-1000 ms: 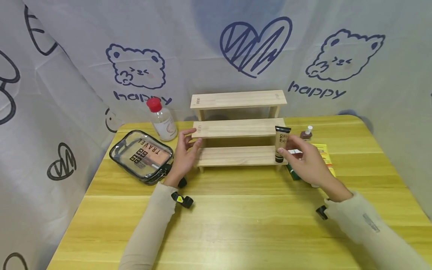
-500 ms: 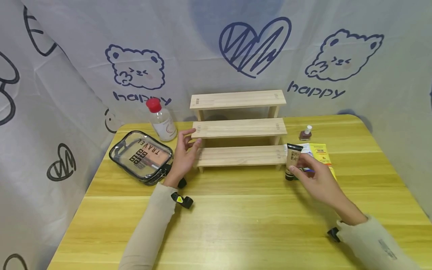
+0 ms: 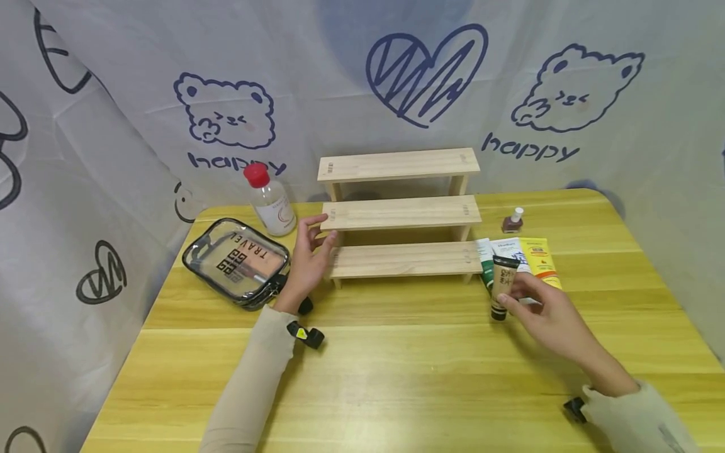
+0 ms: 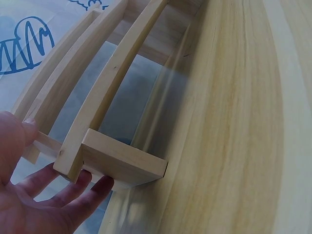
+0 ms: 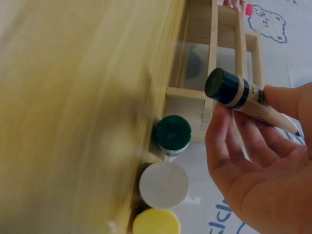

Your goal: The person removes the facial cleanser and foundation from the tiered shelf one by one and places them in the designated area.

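Note:
My right hand (image 3: 557, 324) pinches a small beige squeeze tube (image 3: 503, 283) between thumb and fingers. It is held upright, black cap (image 5: 224, 87) down, in front of the stand's right end. My left hand (image 3: 306, 264) rests against the left end of a three-tier wooden display stand (image 3: 399, 214). Several left fingertips (image 4: 105, 184) touch the stand's side panel (image 4: 124, 158), with the thumb up by a higher tier. Just behind the held tube are a green-and-white tube (image 3: 486, 261), a white tube (image 3: 512, 248) and a yellow tube (image 3: 539, 257), partly covered by the right hand.
A nail polish bottle (image 3: 512, 221) stands behind the tubes. To the left are a red-capped bottle (image 3: 275, 211) and a clear travel pouch (image 3: 212, 261) with things inside. A printed cloth (image 3: 340, 75) hangs behind the wooden table (image 3: 362, 377).
From the stand's right end, my right hand has carried the beige tube right and toward me. The tubes and nail polish behind show more fully. My left hand stays in place.

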The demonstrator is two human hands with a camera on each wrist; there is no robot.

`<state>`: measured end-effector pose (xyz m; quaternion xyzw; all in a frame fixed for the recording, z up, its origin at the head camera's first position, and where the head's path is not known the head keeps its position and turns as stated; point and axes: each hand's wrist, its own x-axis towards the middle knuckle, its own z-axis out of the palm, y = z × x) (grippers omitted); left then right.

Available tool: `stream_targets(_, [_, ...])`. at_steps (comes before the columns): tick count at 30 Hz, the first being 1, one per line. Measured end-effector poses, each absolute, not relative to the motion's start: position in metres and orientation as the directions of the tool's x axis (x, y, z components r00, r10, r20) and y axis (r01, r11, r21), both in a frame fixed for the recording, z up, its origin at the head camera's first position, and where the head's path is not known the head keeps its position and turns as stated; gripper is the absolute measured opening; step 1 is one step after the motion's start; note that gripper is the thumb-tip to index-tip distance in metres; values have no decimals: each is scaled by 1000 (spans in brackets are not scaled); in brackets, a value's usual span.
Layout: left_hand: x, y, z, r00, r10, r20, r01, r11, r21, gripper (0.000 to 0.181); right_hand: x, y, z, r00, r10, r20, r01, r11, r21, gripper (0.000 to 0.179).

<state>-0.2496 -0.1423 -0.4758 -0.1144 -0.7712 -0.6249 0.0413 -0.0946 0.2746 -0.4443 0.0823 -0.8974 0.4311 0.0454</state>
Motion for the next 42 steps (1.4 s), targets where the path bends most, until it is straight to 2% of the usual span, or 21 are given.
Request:
stream_targets(17, [-250,-143,-477,-966,134,222,245,196,950,44,-80,285,-461,-989,-124,-80,-26,677,-736,38])
stream_targets(20, [-250,-143,-477,-965,138,221,245,190,951,44,-79,285,-463,-985,-133,-107,-12,680,-733,34])
stream_targets(25, [-250,-143,-476,-964,138,226,249,183,951,45,-77,285,-468,-981,-145,-126,-6,677,-736,17])
stream_targets(28, [-250,-143,-476,-965,137,223,247,187,951,45,-76,286,-470,-978,-146,-151,14,670,-742,17])
stream_targets(35, [-249,-143,-477,-966,136,220,244,195,950,44,-74,290,-471,-949,-163,-270,109,636,-764,36])
stream_targets(42, [-250,-143,-476,-966,132,222,245,199,949,45,-74,289,-469,-922,-114,-371,238,588,-773,52])
